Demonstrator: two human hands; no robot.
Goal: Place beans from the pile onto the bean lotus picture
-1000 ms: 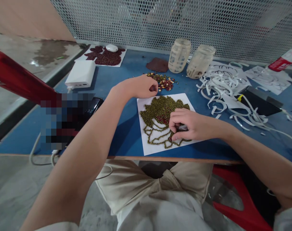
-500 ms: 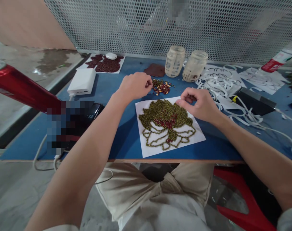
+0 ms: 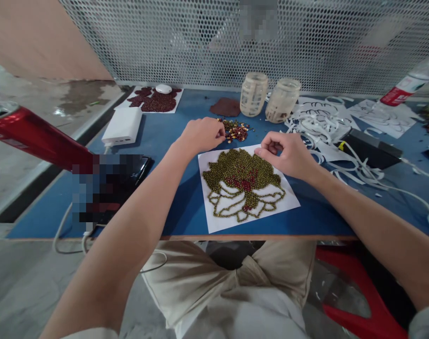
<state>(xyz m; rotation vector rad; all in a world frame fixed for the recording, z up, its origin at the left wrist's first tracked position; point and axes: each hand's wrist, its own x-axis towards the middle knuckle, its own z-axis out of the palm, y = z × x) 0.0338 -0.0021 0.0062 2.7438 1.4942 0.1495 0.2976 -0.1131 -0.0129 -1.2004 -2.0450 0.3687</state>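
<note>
A sheet of white paper [image 3: 288,200] lies near the table's front edge, bearing a flower picture of green mung beans [image 3: 231,162], with dark red beans in the middle and white petals outlined in green. My left hand [image 3: 203,134] hovers by the left side of a small pile of mixed beans [image 3: 239,132], fingers curled together. Whatever those fingers hold, if anything, is hidden. Over the paper's upper right edge is my right hand [image 3: 288,153], thumb and forefinger pinched close to the beans. I cannot make out anything between them.
Two jars [image 3: 254,94] stand behind the bean pile, beside a flat brown piece [image 3: 225,107]. Paper strips [image 3: 316,127] and a black box [image 3: 371,148] with cables lie right. At left are a white power bank [image 3: 122,126], a phone [image 3: 140,172] and a red can [image 3: 34,134].
My left hand has shifted slightly down and right, its fingers curled more closely. My right hand stays by the paper's top edge, having moved slightly left. The view has tilted a little.
</note>
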